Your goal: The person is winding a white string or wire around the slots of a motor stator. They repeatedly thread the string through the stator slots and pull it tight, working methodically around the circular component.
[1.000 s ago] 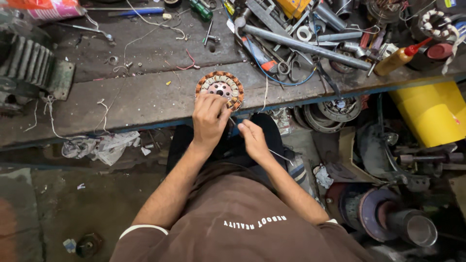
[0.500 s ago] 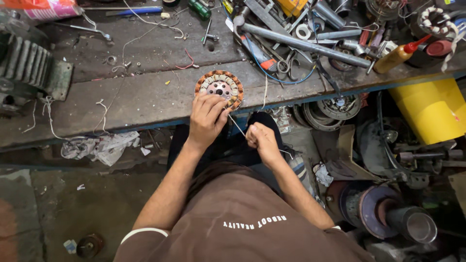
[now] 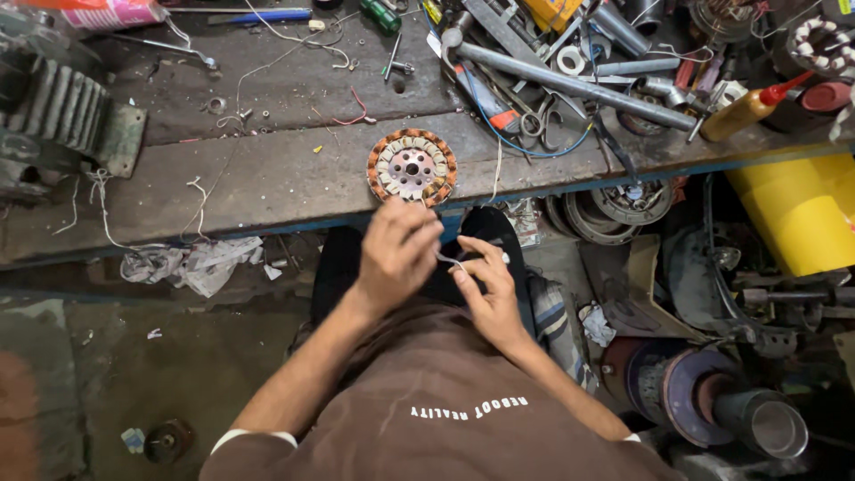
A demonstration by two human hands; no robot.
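A round motor stator [image 3: 411, 167] with copper-coloured windings is laid flat near the front edge of the dark workbench [image 3: 267, 178]. Just below it, over the lap, a thin pale wire [image 3: 448, 260] is pinched between the curled fingers of the left hand [image 3: 396, 254] and the fingertips of the right hand [image 3: 484, 287]. The two hands are held close together. A long steel pipe [image 3: 570, 85] and a yellow squeeze bottle [image 3: 753, 109] are seen among clutter further right.

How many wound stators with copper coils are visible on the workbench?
2: one stator at the bench's front edge, above the left hand; another stator at far right. Clutter may hide more.
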